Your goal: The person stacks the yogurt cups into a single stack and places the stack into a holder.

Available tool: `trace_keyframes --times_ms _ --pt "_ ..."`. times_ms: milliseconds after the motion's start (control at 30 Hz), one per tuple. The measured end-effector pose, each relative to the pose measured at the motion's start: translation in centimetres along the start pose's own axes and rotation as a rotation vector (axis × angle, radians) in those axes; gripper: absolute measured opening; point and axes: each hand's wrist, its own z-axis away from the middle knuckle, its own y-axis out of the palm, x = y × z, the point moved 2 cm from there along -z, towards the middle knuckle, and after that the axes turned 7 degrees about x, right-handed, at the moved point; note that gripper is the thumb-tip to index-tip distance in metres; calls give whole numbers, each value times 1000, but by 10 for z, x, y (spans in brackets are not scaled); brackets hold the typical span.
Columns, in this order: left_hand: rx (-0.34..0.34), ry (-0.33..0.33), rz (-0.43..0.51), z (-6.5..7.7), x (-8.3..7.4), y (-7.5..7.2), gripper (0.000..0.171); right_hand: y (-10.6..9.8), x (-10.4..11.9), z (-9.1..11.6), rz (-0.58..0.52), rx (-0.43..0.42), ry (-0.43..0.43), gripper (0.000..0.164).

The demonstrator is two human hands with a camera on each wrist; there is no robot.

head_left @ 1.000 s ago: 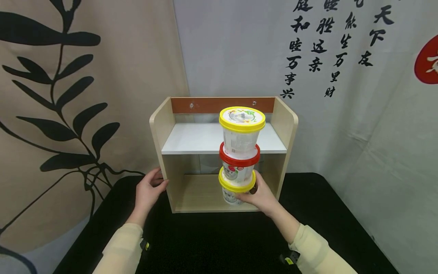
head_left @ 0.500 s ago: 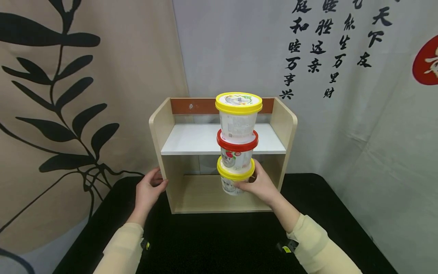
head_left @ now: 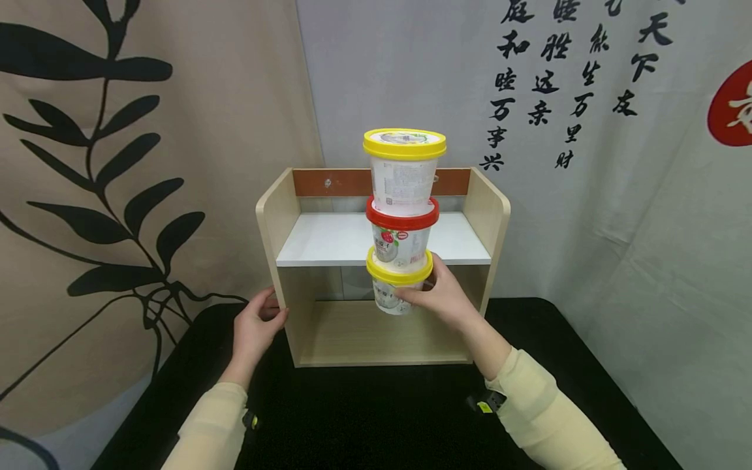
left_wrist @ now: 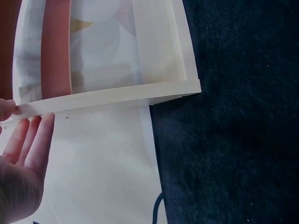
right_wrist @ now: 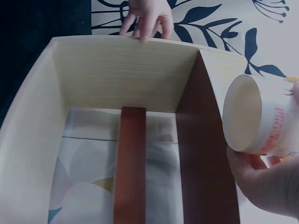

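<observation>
In the head view my right hand (head_left: 443, 294) grips the lowest tub (head_left: 395, 297) of a three-tub stack, white with a yellow lid. On it stands a tub with a red lid (head_left: 402, 220). At the top is another with a yellow lid (head_left: 405, 145). The stack is roughly upright, in front of the small wooden shelf (head_left: 382, 352). The right wrist view shows the lowest tub's round base (right_wrist: 243, 114) facing the camera. My left hand (head_left: 255, 333) pinches the shelf's left side panel, thumb and fingers on opposite faces in the left wrist view.
The shelf has a white middle board (head_left: 329, 238), an open lower compartment and a brown back rail (head_left: 335, 183). It stands on a black table (head_left: 364, 418). Curtains with a leaf print (head_left: 117, 215) and lettering hang behind.
My right hand has lifted the stack of tubs, from the lower compartment's level up in front of the white board, and slightly left. My left hand has stayed on the shelf's side.
</observation>
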Motion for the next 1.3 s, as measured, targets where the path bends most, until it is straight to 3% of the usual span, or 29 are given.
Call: trace_keyframes --times_ms 400,733,1000,1300 --pt "-2 -12 0 0 0 1 48 -2 17 -19 -46 -8 -8 71" --pt "-25 14 -26 1 1 1 49 -8 23 -31 -16 -6 -45 66" --pt "-22 10 -17 0 2 1 48 -9 25 -42 -21 -42 -10 68" --pt "-21 12 -17 1 1 2 48 -10 28 -58 14 -57 -52 63"
